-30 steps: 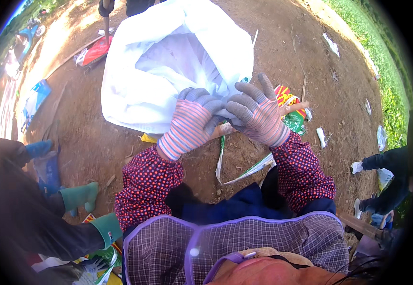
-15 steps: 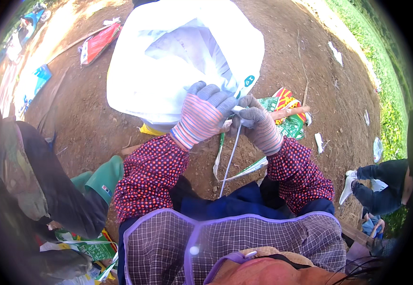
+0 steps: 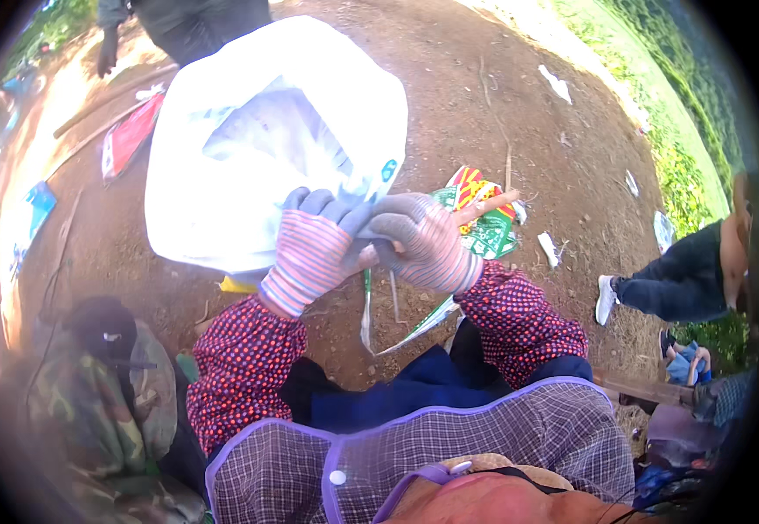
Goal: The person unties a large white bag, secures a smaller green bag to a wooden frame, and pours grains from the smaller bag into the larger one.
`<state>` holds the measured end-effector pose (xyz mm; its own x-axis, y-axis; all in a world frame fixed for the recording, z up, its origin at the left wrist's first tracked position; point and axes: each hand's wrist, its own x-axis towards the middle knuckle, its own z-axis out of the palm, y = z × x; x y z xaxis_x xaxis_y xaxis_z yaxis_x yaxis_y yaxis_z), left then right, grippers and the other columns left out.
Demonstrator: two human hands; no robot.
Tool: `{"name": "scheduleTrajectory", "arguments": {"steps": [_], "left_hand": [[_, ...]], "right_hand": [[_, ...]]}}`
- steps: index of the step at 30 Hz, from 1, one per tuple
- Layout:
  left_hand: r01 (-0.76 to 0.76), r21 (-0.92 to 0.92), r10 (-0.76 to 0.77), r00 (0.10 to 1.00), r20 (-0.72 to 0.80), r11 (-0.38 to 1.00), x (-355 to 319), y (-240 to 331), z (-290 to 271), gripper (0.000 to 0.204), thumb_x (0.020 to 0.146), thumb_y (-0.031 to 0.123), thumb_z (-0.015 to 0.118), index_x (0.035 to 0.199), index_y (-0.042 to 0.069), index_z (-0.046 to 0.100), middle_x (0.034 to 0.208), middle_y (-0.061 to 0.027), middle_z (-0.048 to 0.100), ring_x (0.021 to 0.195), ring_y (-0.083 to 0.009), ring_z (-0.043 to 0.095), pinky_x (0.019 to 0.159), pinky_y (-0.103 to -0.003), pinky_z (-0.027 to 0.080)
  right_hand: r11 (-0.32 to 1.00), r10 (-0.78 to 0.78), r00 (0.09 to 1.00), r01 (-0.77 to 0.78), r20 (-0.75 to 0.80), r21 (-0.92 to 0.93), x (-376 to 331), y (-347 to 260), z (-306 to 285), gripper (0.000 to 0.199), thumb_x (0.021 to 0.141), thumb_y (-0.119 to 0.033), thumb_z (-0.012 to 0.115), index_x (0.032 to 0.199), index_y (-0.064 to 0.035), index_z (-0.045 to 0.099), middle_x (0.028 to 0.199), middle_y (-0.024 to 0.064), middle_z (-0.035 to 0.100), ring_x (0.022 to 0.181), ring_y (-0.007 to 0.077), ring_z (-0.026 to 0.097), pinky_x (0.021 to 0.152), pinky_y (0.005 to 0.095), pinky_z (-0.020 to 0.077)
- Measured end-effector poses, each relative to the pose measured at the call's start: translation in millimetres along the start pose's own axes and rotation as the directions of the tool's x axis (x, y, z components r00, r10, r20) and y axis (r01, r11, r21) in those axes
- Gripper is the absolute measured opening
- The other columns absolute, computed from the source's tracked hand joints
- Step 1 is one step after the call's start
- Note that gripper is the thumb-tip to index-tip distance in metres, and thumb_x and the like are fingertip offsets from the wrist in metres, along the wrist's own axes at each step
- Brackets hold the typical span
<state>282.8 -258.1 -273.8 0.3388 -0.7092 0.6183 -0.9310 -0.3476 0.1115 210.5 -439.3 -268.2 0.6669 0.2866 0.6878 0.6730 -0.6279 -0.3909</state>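
A large white plastic bag point(image 3: 183, 188) stands on the dirt before me, its wide mouth facing up. My left hand point(image 3: 314, 249), in a striped grey-fingered glove, is closed on the bag's near right edge. Beside it my right hand point(image 3: 427, 244), gloved alike, is also closed on that edge, fingers curled and almost touching the left. The bunched plastic between them is mostly covered by my fingers. Below the hands hangs a thin white cord point(image 3: 395, 297). A green-and-white strip point(image 3: 366, 310) loops near the ground.
A printed green, red and yellow sack point(image 3: 489, 231) lies right of the bag, a wooden stick point(image 3: 489, 207) across it. Behind the bag stands a person in dark trousers point(image 3: 200, 26). A person in camouflage point(image 3: 100, 410) is close at my left; a white-shoed leg point(image 3: 672, 279) shows at right.
The view has shifted, so the bag and hands sit further left. My right hand has turned and closed nearer the left. The camouflaged person has bent lower; the person behind the bag shows more.
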Motion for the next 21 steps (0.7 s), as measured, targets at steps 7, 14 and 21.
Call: {"name": "scheduleTrajectory", "arguments": {"steps": [7,14,21], "left_hand": [[0.032,0.042,-0.034,0.998,0.047,0.999,-17,0,-5,0.020,0.083,0.018,0.058,0.097,0.005,0.060,0.090,-0.0132,0.059,0.090,-0.0373,0.054,0.082,-0.049,0.043],[-0.043,0.079,0.048,0.997,-0.056,0.996,-7,15,5,0.021,0.077,0.010,0.063,0.096,0.005,0.058,0.084,-0.0138,0.055,0.081,-0.0345,0.053,0.072,-0.047,0.043],[-0.015,-0.034,0.015,1.000,-0.007,0.999,3,14,-15,0.023,0.077,0.007,0.063,0.099,0.004,0.059,0.084,-0.0148,0.056,0.078,-0.0364,0.053,0.070,-0.047,0.042]], "right_hand": [[0.997,-0.001,0.993,0.011,0.119,-0.083,-3,3,4,0.027,0.073,-0.019,0.071,0.093,-0.0069,0.057,0.089,0.0108,0.061,0.074,0.0312,0.064,0.064,0.0415,0.0525],[0.765,0.521,0.817,-0.576,0.249,0.290,-15,-5,10,0.032,0.081,-0.027,0.068,0.101,-0.0053,0.056,0.087,0.0131,0.063,0.080,0.0312,0.067,0.071,0.0392,0.0536],[0.689,0.583,0.737,-0.672,0.343,0.272,-3,-7,-4,0.037,0.081,-0.029,0.071,0.107,-0.0078,0.056,0.091,0.0114,0.063,0.085,0.0280,0.066,0.074,0.0368,0.0540]]}}
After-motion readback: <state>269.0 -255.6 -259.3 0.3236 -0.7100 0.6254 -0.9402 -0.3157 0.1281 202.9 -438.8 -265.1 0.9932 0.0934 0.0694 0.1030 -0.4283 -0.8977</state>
